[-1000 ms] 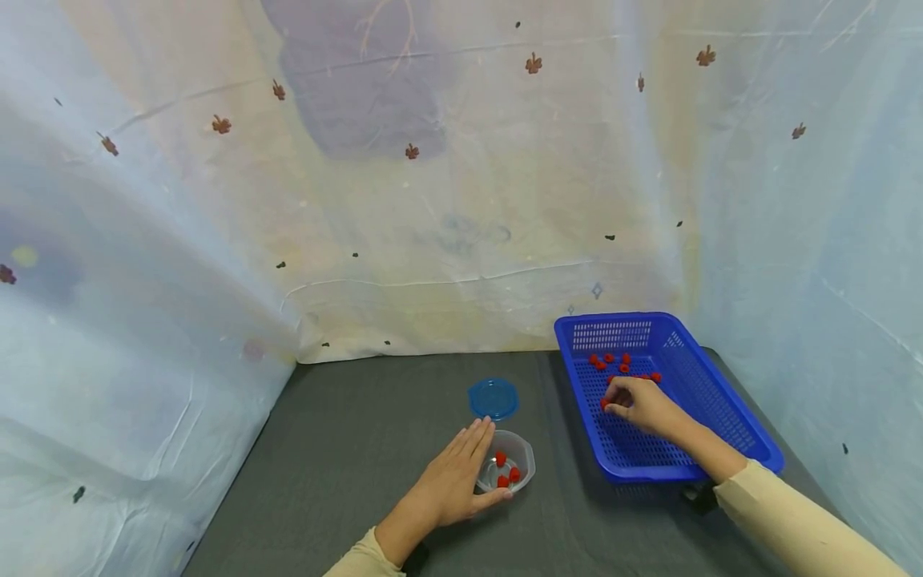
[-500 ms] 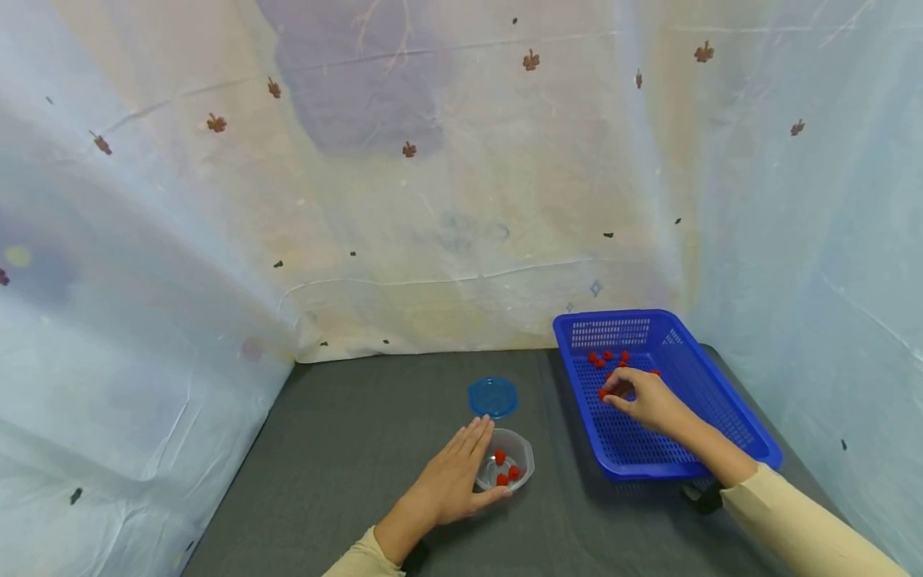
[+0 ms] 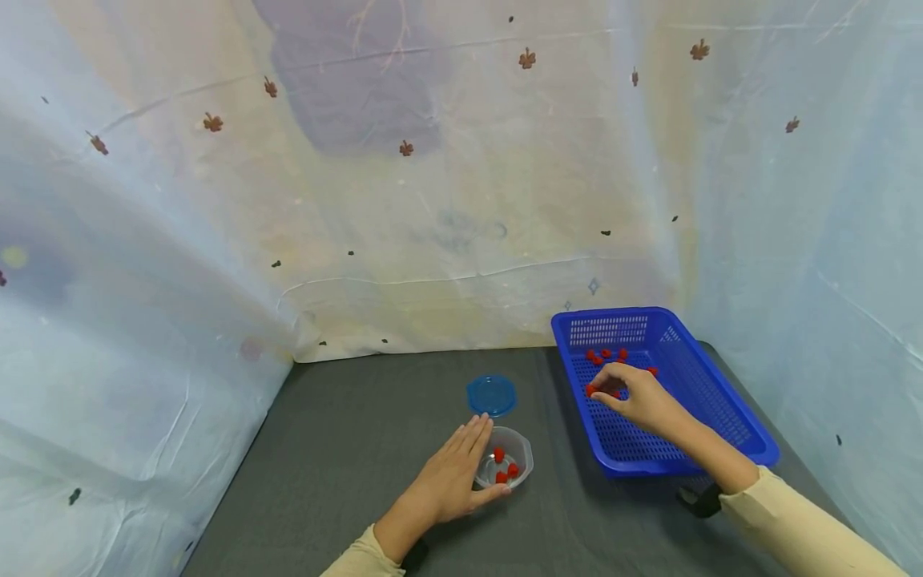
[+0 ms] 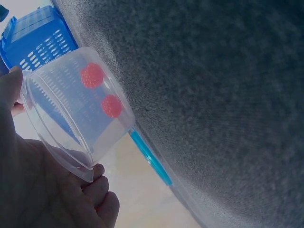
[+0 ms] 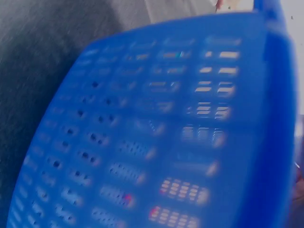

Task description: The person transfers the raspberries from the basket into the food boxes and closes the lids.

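A clear plastic container (image 3: 522, 449) stands on the table with 3 red raspberries (image 3: 499, 454) inside. My left hand (image 3: 449, 478) rests against its left side, fingers straight and thumb along the near rim. The left wrist view shows the thumb and fingers at the rim of the container (image 4: 57, 90), with two raspberries (image 4: 91, 75) visible through its wall. Over the blue basket (image 3: 721, 401), my right hand (image 3: 638, 394) pinches a raspberry (image 3: 590, 390) between thumb and fingertips. More raspberries (image 3: 606, 353) lie towards the basket's back. The basket wall (image 5: 166, 118) fills the right wrist view.
A round blue lid (image 3: 491, 395) lies flat just behind the container. Dark grey cloth (image 3: 360, 449) covers the table. Patterned sheets (image 3: 469, 200) hang at the back and sides. The basket's raised rim (image 3: 582, 425) lies between the right hand and the container.
My right hand has lifted slightly and shifted left within the basket, carrying the pinched raspberry. The left hand stays at the container.
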`<state>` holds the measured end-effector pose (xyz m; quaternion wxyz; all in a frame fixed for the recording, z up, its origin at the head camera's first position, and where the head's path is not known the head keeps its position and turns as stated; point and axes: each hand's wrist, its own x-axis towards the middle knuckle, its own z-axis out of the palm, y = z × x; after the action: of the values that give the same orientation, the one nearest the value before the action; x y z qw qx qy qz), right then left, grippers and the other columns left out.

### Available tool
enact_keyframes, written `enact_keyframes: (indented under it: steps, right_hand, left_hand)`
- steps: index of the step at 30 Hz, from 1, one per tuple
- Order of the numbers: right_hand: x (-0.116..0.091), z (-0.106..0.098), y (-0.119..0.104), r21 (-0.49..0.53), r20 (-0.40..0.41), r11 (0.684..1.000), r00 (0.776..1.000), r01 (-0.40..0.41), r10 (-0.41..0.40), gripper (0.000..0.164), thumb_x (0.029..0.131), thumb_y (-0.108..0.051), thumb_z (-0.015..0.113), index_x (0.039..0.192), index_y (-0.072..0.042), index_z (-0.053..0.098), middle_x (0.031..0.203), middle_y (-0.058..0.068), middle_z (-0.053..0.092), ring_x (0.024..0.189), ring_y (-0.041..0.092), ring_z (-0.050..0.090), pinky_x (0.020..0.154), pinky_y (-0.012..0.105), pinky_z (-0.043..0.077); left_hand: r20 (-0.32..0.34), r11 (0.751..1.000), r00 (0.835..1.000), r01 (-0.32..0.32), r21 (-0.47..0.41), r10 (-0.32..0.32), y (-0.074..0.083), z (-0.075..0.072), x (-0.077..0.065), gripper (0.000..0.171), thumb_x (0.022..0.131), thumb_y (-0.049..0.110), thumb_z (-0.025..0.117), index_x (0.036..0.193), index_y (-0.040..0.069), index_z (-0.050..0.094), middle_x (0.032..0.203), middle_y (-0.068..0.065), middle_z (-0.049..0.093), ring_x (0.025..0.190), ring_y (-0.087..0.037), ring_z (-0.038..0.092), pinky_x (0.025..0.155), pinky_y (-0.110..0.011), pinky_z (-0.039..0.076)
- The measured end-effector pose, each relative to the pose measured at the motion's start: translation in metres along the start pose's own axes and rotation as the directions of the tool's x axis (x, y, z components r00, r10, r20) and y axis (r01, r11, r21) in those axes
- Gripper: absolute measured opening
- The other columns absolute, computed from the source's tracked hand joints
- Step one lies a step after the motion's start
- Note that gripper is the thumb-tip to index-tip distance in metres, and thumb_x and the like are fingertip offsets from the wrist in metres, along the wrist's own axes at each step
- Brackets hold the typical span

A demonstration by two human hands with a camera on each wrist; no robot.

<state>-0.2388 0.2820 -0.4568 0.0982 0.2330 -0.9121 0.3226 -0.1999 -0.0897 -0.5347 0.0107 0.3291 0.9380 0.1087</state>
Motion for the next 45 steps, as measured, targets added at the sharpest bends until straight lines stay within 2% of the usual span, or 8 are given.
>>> enact_keyframes:
  steps: [8, 14, 18, 20, 30, 45]
  right_hand:
    - [0.003, 0.008, -0.017, 0.015, -0.013, 0.997, 0.997, 0.073, -0.073, 0.017, 0.094, -0.006, 0.083, 0.107, -0.012, 0.075, 0.098, -0.008, 0.075, 0.09, 0.009, 0.071, 0.086, 0.051, 0.065]
    - [0.004, 0.018, -0.03, 0.038, -0.019, 0.989, 0.99, 0.141, -0.14, 0.019, 0.093, -0.005, 0.084, 0.107, -0.013, 0.074, 0.1, -0.009, 0.075, 0.09, 0.007, 0.071, 0.083, 0.04, 0.066]
    - [0.004, 0.025, -0.037, 0.065, 0.003, 0.985, 0.987, 0.162, -0.163, 0.019, 0.094, -0.005, 0.083, 0.108, -0.014, 0.074, 0.101, -0.008, 0.074, 0.089, 0.005, 0.069, 0.082, 0.029, 0.064]
    - [0.003, 0.028, -0.041, 0.082, 0.019, 0.982, 0.985, 0.168, -0.171, 0.018, 0.095, -0.006, 0.082, 0.108, -0.014, 0.074, 0.101, -0.008, 0.074, 0.089, 0.005, 0.069, 0.081, 0.027, 0.063]
    - [0.008, 0.05, -0.056, 0.129, 0.076, 0.967, 0.97, 0.218, -0.229, 0.015, 0.097, -0.008, 0.081, 0.108, -0.014, 0.073, 0.103, -0.005, 0.074, 0.091, 0.007, 0.069, 0.083, 0.032, 0.063]
    - [0.016, 0.078, -0.072, 0.184, 0.178, 0.947, 0.939, 0.261, -0.294, 0.014, 0.097, -0.006, 0.081, 0.106, -0.011, 0.072, 0.103, -0.002, 0.073, 0.092, 0.003, 0.068, 0.084, 0.031, 0.064]
  left_hand:
    - [-0.01, 1.0, 1.0, -0.003, 0.004, 0.003, 0.001, 0.0, -0.001, 0.105, 0.101, 0.076, 0.051, 0.172, 0.005, 0.02, 0.18, -0.008, 0.015, 0.166, -0.027, 0.017, 0.133, -0.045, 0.021]
    - [0.002, 1.0, 1.0, 0.005, -0.002, -0.005, 0.001, -0.001, -0.001, 0.106, 0.101, 0.078, 0.049, 0.172, 0.006, 0.019, 0.18, -0.007, 0.015, 0.166, -0.024, 0.015, 0.134, -0.045, 0.021]
    - [0.011, 1.0, 1.0, 0.011, -0.005, -0.011, 0.001, -0.001, 0.0, 0.107, 0.1, 0.079, 0.049, 0.172, 0.006, 0.019, 0.18, -0.008, 0.015, 0.166, -0.024, 0.014, 0.134, -0.045, 0.021]
    - [0.014, 1.0, 1.0, 0.014, -0.006, -0.014, 0.001, -0.001, 0.0, 0.107, 0.1, 0.079, 0.048, 0.173, 0.006, 0.018, 0.18, -0.008, 0.015, 0.166, -0.024, 0.014, 0.134, -0.045, 0.021]
    - [0.015, 1.0, 1.0, 0.026, 0.004, -0.026, 0.001, -0.001, 0.0, 0.108, 0.099, 0.082, 0.046, 0.174, 0.011, 0.014, 0.181, -0.004, 0.013, 0.166, -0.023, 0.014, 0.134, -0.044, 0.021]
    - [0.008, 1.0, 1.0, 0.018, -0.001, -0.018, 0.0, 0.0, -0.001, 0.108, 0.1, 0.081, 0.047, 0.173, 0.009, 0.015, 0.18, -0.006, 0.014, 0.166, -0.025, 0.015, 0.133, -0.046, 0.021]
